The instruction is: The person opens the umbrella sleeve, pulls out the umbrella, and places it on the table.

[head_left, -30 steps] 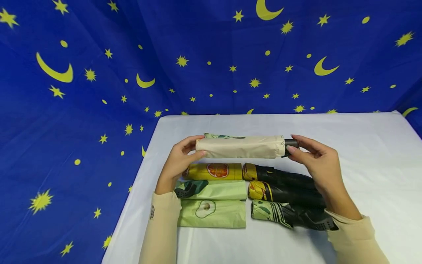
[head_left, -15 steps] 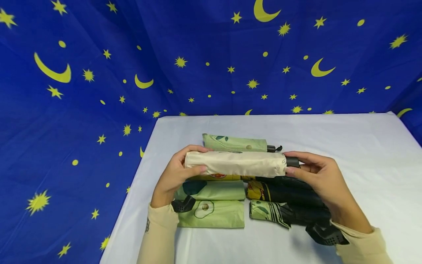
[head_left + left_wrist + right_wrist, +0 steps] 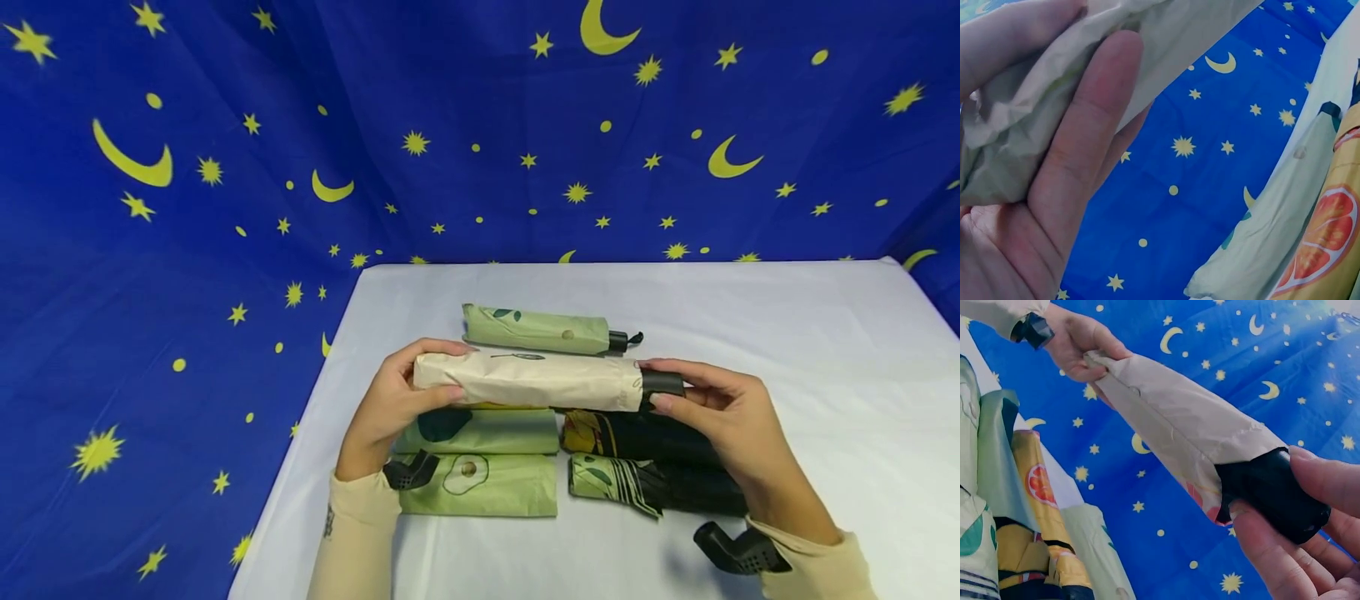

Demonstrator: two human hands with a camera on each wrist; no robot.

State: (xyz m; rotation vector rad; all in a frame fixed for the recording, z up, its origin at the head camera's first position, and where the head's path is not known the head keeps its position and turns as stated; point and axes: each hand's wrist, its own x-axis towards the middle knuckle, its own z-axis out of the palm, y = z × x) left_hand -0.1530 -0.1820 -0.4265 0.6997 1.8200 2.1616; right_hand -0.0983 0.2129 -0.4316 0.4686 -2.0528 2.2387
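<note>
A folded umbrella in a cream sleeve [image 3: 528, 383] is held level above the table by both hands. My left hand [image 3: 390, 404] grips its left end, thumb in front and fingers behind. My right hand [image 3: 723, 408] pinches the black handle [image 3: 663, 383] at the other end. In the right wrist view the handle [image 3: 1275, 494] sticks out of the sleeve's mouth [image 3: 1247, 440], between thumb and fingers. The left wrist view shows crumpled cream cloth [image 3: 1010, 137] against the palm. Behind it lies a light green umbrella [image 3: 536, 331] with a black handle.
Nearer me, green sleeves [image 3: 517, 487] lie on the left of the white table [image 3: 847, 350]. Dark folded umbrellas [image 3: 697, 483] lie to their right. A yellow sleeve with an orange slice [image 3: 1038, 481] is mostly covered in the head view. A blue starry curtain [image 3: 480, 100] stands behind.
Both hands have brought the cream-sleeved umbrella lower and nearer to me. The light green umbrella behind it, mostly hidden before, now shows fully.
</note>
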